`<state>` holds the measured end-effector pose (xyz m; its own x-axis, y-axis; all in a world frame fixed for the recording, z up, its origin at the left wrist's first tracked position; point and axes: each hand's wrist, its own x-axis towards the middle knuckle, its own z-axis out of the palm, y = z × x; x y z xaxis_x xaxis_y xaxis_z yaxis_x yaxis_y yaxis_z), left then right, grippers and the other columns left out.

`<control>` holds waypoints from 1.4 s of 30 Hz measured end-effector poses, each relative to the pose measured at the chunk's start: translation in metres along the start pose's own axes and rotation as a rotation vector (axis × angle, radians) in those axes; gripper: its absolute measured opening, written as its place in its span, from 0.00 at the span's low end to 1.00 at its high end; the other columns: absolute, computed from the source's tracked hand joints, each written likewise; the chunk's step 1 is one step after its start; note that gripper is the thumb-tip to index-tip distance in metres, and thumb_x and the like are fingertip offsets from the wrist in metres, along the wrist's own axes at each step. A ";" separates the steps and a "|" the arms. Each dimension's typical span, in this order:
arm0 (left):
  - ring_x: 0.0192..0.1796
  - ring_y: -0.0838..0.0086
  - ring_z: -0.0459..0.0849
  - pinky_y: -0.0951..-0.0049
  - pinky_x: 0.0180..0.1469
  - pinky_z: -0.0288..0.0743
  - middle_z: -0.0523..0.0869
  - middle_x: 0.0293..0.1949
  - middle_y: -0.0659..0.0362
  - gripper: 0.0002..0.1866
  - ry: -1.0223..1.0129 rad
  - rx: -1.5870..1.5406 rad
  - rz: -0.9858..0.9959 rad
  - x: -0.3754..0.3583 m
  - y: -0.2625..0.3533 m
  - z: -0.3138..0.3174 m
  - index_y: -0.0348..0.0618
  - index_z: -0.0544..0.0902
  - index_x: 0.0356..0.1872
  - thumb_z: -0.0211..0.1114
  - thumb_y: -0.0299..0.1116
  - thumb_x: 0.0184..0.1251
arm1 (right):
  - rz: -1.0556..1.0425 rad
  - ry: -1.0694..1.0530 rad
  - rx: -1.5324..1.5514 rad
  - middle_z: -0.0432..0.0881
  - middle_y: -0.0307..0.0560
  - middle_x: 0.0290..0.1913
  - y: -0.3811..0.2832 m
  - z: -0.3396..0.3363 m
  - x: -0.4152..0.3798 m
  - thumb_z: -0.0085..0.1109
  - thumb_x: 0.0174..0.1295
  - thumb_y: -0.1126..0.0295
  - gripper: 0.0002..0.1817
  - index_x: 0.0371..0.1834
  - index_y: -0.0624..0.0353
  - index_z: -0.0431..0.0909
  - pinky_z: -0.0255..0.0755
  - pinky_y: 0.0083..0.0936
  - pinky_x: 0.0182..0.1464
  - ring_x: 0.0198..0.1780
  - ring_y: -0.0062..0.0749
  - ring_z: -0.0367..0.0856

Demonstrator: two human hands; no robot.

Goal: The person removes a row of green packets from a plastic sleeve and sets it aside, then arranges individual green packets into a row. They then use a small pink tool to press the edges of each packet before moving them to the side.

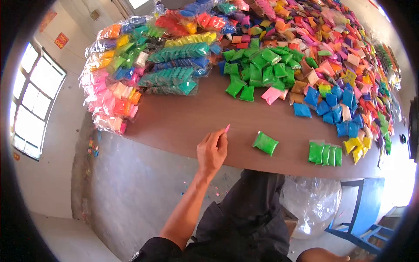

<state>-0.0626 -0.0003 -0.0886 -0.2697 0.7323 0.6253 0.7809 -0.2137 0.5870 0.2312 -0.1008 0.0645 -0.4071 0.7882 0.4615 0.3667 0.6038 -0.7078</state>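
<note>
My left hand (pixel 211 150) is over the table's front edge, its thumb and fingers pinched on a small pink piece (pixel 227 128) that sticks up from the fingertips. What kind of thing the piece is, I cannot make out. To the right of this hand, a single green packet (pixel 265 143) lies flat on the brown tabletop. Farther right, several green packets (pixel 325 153) overlap in a short row. Only a bare part of my right arm (pixel 321 254) shows at the bottom edge; the hand itself is out of view.
A loose heap of green packets (pixel 262 70) lies behind, beside a large multicoloured pile (pixel 331 35). Bundled bags of teal packets (pixel 174 65) are stacked at the back left. Blue packets (pixel 323 108) and yellow packets (pixel 358 148) lie right. A blue stool (pixel 366 205) stands below.
</note>
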 end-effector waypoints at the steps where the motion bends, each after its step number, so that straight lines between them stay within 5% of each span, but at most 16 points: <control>1: 0.32 0.55 0.90 0.58 0.34 0.83 0.91 0.34 0.53 0.06 -0.004 0.023 -0.002 0.000 -0.002 -0.004 0.42 0.91 0.47 0.73 0.22 0.73 | -0.019 0.006 -0.015 0.87 0.49 0.34 -0.002 -0.005 -0.002 0.71 0.67 0.70 0.06 0.35 0.60 0.85 0.79 0.33 0.36 0.33 0.41 0.84; 6: 0.34 0.54 0.91 0.58 0.37 0.84 0.92 0.35 0.52 0.06 0.003 0.032 0.030 0.002 0.004 -0.002 0.41 0.91 0.46 0.74 0.22 0.73 | -0.110 0.082 -0.077 0.87 0.49 0.32 -0.011 -0.031 0.001 0.74 0.64 0.73 0.06 0.32 0.59 0.86 0.80 0.34 0.34 0.30 0.42 0.85; 10: 0.33 0.56 0.91 0.60 0.36 0.83 0.91 0.35 0.51 0.05 -0.008 0.002 -0.017 -0.001 -0.001 0.000 0.40 0.91 0.47 0.73 0.22 0.73 | 0.369 0.052 -0.010 0.89 0.50 0.35 0.028 0.010 0.001 0.78 0.59 0.78 0.06 0.33 0.59 0.87 0.81 0.35 0.37 0.34 0.46 0.87; 21: 0.30 0.65 0.87 0.66 0.35 0.80 0.90 0.33 0.52 0.05 -0.024 -0.012 -0.043 0.002 0.006 -0.001 0.39 0.91 0.48 0.74 0.23 0.75 | 0.018 0.102 -0.396 0.88 0.44 0.61 0.099 0.069 0.036 0.76 0.66 0.68 0.14 0.53 0.55 0.90 0.80 0.45 0.63 0.67 0.45 0.86; 29: 0.33 0.70 0.88 0.69 0.38 0.81 0.91 0.35 0.51 0.05 -0.088 -0.018 -0.096 0.001 0.005 -0.004 0.38 0.92 0.48 0.75 0.24 0.75 | -0.009 0.058 -0.500 0.84 0.44 0.64 0.131 0.108 0.050 0.74 0.64 0.69 0.20 0.60 0.55 0.88 0.75 0.45 0.68 0.71 0.43 0.82; 39: 0.31 0.57 0.91 0.57 0.31 0.82 0.92 0.34 0.55 0.08 -0.239 -0.144 0.037 -0.001 0.059 0.014 0.47 0.94 0.48 0.76 0.25 0.71 | -0.005 0.064 -0.495 0.84 0.44 0.66 0.134 0.111 0.050 0.74 0.60 0.69 0.22 0.60 0.56 0.88 0.73 0.47 0.69 0.72 0.44 0.81; 42: 0.36 0.58 0.95 0.61 0.37 0.86 0.94 0.38 0.49 0.08 -0.379 -0.026 -0.015 0.002 0.068 0.020 0.45 0.94 0.50 0.75 0.25 0.73 | -0.009 0.066 -0.492 0.84 0.44 0.66 0.137 0.111 0.048 0.74 0.59 0.68 0.23 0.60 0.55 0.88 0.72 0.47 0.69 0.73 0.44 0.80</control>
<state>0.0009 0.0001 -0.0577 -0.0492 0.9217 0.3848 0.7623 -0.2142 0.6107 0.1692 0.0064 -0.0694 -0.3639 0.7791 0.5105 0.7216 0.5824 -0.3744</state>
